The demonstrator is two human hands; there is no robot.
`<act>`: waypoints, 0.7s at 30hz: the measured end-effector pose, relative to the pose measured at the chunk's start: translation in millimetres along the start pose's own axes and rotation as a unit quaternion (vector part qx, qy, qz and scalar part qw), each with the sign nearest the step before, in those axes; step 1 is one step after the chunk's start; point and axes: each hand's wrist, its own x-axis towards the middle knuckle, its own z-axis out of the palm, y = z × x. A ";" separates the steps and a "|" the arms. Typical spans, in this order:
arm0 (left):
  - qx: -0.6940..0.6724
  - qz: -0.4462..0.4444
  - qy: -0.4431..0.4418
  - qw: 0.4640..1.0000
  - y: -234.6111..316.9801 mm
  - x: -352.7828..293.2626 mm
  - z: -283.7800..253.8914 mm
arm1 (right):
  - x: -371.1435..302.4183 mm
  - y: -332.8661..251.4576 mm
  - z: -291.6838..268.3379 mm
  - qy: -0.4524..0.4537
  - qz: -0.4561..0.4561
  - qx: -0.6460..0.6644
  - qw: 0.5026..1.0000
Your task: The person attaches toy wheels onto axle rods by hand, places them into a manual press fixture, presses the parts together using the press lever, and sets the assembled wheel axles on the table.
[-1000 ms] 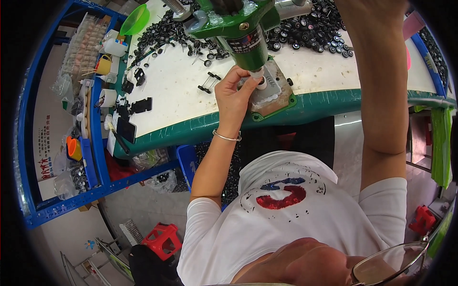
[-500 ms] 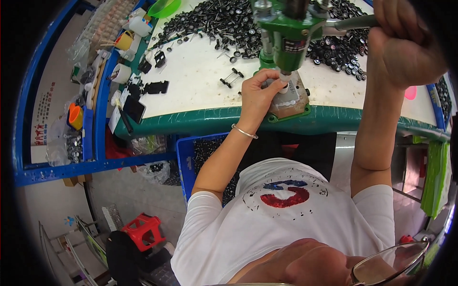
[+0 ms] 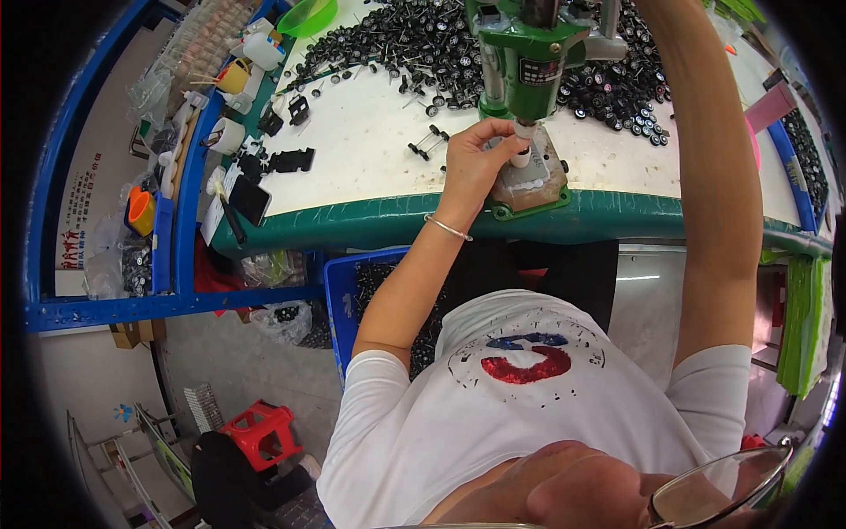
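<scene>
A green hand press [image 3: 535,72] stands at the table's front edge on a green-rimmed base plate [image 3: 533,194]. My left hand [image 3: 476,159] is closed in a pinch beneath its ram, thumb and forefinger together at the white tip [image 3: 525,130]. What the fingers hold is hidden. Just below them a white post [image 3: 520,160] with a dark top rises from the plate. My right forearm [image 3: 718,159] reaches up past the press's right side, and the right hand lies beyond the upper edge of the view. Left of my left hand is a wheel-and-axle set [image 3: 428,142].
Heaps of small black wheels [image 3: 397,44] with pins cover the table's far side, with more wheels [image 3: 617,97] right of the press. A phone-like black slab [image 3: 249,201] and black plastic parts [image 3: 291,160] lie left. A blue crate [image 3: 339,295] sits under the table edge.
My right hand has gone up and out of view, and the press lever has swung upward with it. The left hand stays pinched at the press, nearly unmoved.
</scene>
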 end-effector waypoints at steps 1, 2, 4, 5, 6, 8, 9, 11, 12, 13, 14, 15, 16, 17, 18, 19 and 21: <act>0.000 -0.002 0.004 1.000 0.3 0.4 0.3 | 20.2 9.3 -14.3 0.036 -0.202 -0.199 0.958; -0.001 -0.003 0.010 1.000 0.2 0.3 -1.3 | 35.1 25.8 -27.2 0.068 -0.385 -0.380 0.838; 0.054 0.016 0.037 0.998 -1.0 0.1 -17.7 | 26.8 37.4 -26.1 0.057 -0.369 -0.376 0.848; 0.108 0.034 0.062 0.992 -2.1 0.7 -29.6 | 24.5 41.3 -26.2 0.049 -0.353 -0.372 0.857; 0.108 0.034 0.061 0.992 -5.8 3.6 -45.5 | 21.9 40.1 -30.1 0.049 -0.354 -0.372 0.857; 0.384 0.167 0.100 0.903 -12.4 8.5 -80.5 | 11.8 36.5 -46.0 0.096 -0.354 -0.444 0.817; 0.384 0.166 0.097 0.903 -9.8 8.4 -86.0 | 5.8 32.8 -58.1 0.099 -0.355 -0.444 0.817; 0.459 0.059 0.110 0.880 -6.1 1.8 -90.9 | -9.8 25.6 -89.3 -0.040 -0.253 -0.285 0.924; 0.457 0.061 0.107 0.881 -9.9 2.5 -88.0 | -18.9 21.9 -105.7 -0.107 -0.197 -0.200 0.954; 0.523 0.098 0.085 0.842 -17.0 2.7 -84.5 | -24.5 21.5 -120.9 -0.174 -0.137 -0.111 0.969; 0.591 0.129 0.070 0.793 -22.1 -1.8 -84.3 | -22.2 29.0 -140.1 -0.179 -0.131 -0.106 0.969; 0.602 0.183 0.068 0.774 -24.2 -5.2 -76.7 | -26.7 34.1 -157.4 0.033 -0.235 -0.317 0.918; 0.601 0.183 0.068 0.775 -25.3 -7.4 -75.3 | -28.4 44.0 -161.5 0.241 -0.314 -0.495 0.774; 0.593 0.171 0.083 0.782 -26.4 -8.9 -74.3 | -33.6 58.1 -166.3 0.283 -0.310 -0.523 0.742; 0.584 0.162 0.093 0.790 -27.4 -8.8 -71.0 | -42.1 62.2 -184.1 0.257 -0.276 -0.545 0.749; 0.572 0.193 0.103 0.791 -27.2 -11.1 -73.4 | -43.6 72.0 -194.8 0.254 -0.252 -0.558 0.749; 0.563 0.190 0.077 0.800 -17.4 -26.2 -87.1 | -47.2 90.1 -198.9 0.246 -0.190 -0.601 0.737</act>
